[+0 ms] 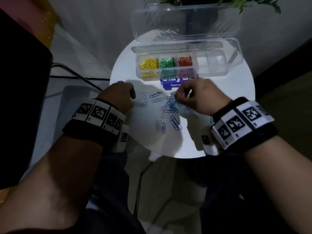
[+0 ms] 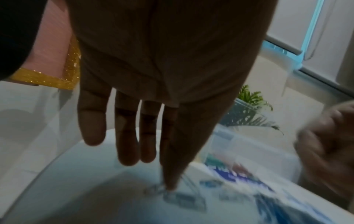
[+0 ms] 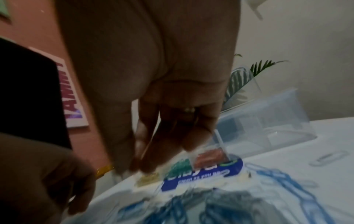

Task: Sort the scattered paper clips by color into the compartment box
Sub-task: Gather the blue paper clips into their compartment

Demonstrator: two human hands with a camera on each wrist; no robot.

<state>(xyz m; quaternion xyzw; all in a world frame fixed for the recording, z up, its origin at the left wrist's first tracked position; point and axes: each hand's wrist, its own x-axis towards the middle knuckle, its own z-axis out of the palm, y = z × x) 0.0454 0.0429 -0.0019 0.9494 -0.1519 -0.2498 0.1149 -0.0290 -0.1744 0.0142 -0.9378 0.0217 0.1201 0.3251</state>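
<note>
A clear compartment box (image 1: 217, 71) stands open at the back of the round white table (image 1: 233, 98). It holds yellow clips (image 1: 150, 63), green clips (image 1: 167, 62) and orange clips (image 1: 184, 61); its right compartments look bare. Blue clips (image 1: 170, 107) lie scattered mid-table, with pale clips (image 1: 141, 103) to their left. My left hand (image 1: 133, 97) reaches down, thumb and forefinger meeting on a pale clip (image 2: 157, 188) on the table. My right hand (image 1: 176, 97) hovers over the blue clips, fingertips (image 3: 145, 166) bunched round a thin pale clip; blur hides its colour.
The box lid (image 1: 185, 22) stands up behind the box, with a potted plant (image 1: 244, 4) beyond it. A blue printed label (image 1: 173, 84) lies just in front of the box. The table's near edge (image 1: 177, 156) is close to my wrists.
</note>
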